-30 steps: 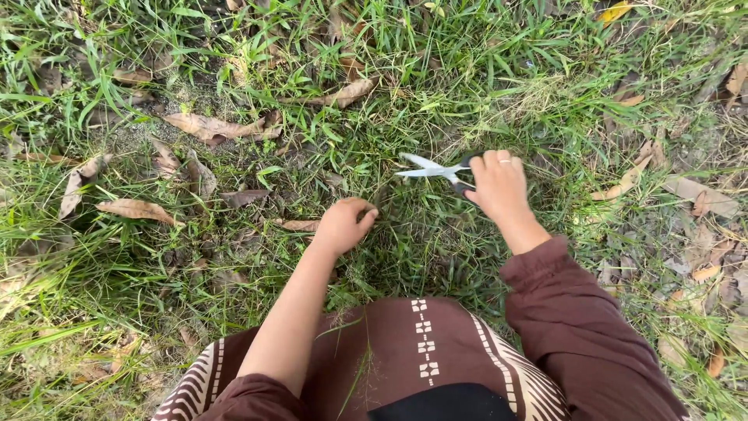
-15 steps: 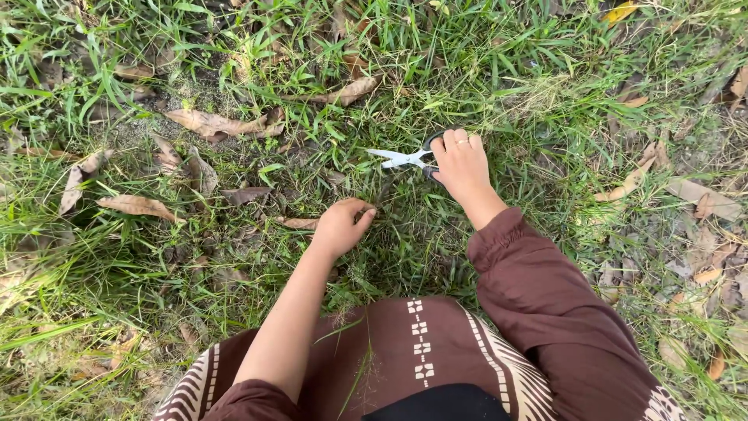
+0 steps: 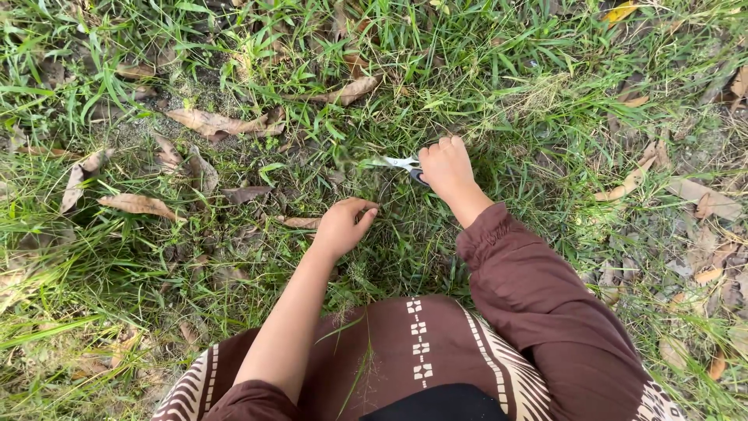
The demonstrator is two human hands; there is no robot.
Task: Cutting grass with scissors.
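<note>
**Mia:** What is the right hand (image 3: 446, 165) doing?

**Sam:** It is curled tight around the dark handles of the scissors (image 3: 405, 164). The thin shiny metal blades stick out from the hand, low in the grass (image 3: 483, 86). I cannot tell if the blades are apart or together, the grass blurs them.

**Mia:** And the left hand (image 3: 341, 224)?

**Sam:** It sits just beside the scissors, a bit nearer to the person. The fingers bend down into the thin green blades of grass, pinched a little. I cannot tell if they hold a stalk.

**Mia:** What lies around the scissors?

**Sam:** Long, soft, messy grass all over. Past the scissors lies a dry brown leaf (image 3: 352, 90), long and curled. Off to the left hand's side are more flat, crinkly brown leaves (image 3: 140, 204) and a bare patch of grey dirt (image 3: 191, 97).

**Mia:** And closer to the person?

**Sam:** A brown sleeve (image 3: 538, 288), soft and bunched at the wrist, and brown cloth (image 3: 421, 343) with little white square shapes in a row
</note>
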